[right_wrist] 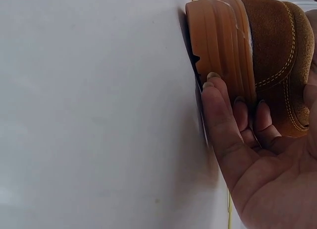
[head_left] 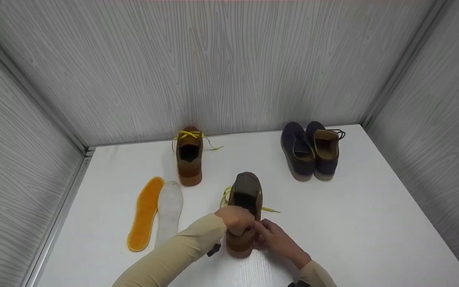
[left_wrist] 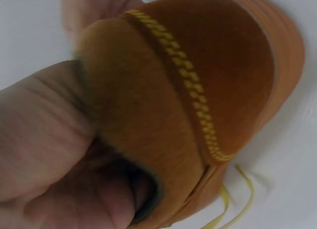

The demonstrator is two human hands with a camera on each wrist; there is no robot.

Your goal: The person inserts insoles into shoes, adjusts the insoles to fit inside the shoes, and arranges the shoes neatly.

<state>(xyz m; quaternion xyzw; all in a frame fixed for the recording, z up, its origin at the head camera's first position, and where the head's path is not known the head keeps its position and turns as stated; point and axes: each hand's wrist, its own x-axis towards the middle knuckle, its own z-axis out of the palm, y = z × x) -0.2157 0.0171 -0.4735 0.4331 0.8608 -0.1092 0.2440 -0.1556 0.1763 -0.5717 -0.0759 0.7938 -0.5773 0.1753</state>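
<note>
Brown shoe (head_left: pixel 240 244) stands on the white table (head_left: pixel 333 227), in front of the person, heel nearest and tongue raised, a yellow lace (head_left: pixel 271 210) trailing beside it. The left hand (head_left: pixel 236 219) reaches into its opening at the heel; those fingers are partly hidden, so whether they grip cannot be told. The right hand (head_left: pixel 277 240) is clamped on the heel, fingers against the sole and thumb at the collar. Left of the shoe lie an orange insole (head_left: pixel 145 217) and a whitish insole (head_left: pixel 169 207), side by side.
</note>
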